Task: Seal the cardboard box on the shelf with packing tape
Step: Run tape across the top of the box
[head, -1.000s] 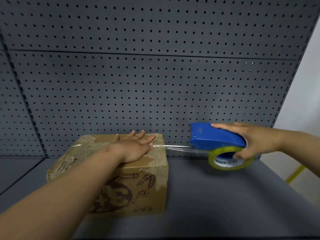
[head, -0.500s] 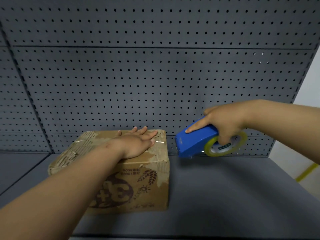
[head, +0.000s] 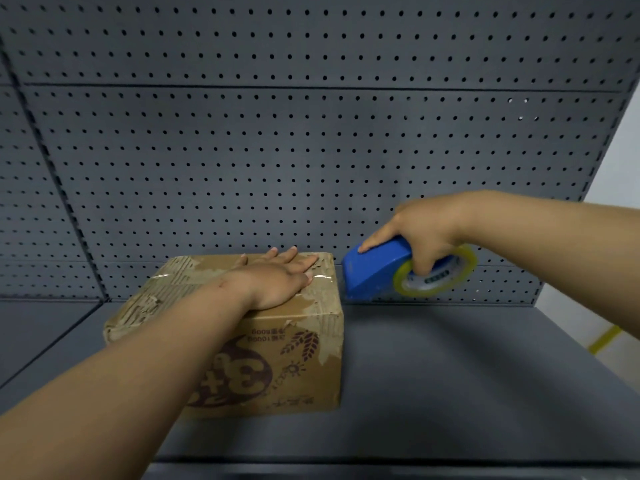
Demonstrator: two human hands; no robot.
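a worn brown cardboard box (head: 242, 341), flaps closed so its contents are hidden, sits on a dark grey metal shelf (head: 467, 375) before a grey pegboard back panel (head: 311, 150), its long axis running left to right. the left hand (head: 277, 280) lies flat and unclenched on its top, over a strip of clear tape. the right hand (head: 424, 233) is clenched around a blue plastic tape dispenser (head: 377, 268) with a yellowish tape roll (head: 436, 271), nose tilted down beside the box's right end; the box's print, with "3+" legible, reads upside down.

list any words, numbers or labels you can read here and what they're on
"3+2" in large print, upside down: front face of the cardboard box.
Small line above it, upside down: digits that look like "600g"; the rest is too blurred to read.
Label inside the tape roll: too small to read.
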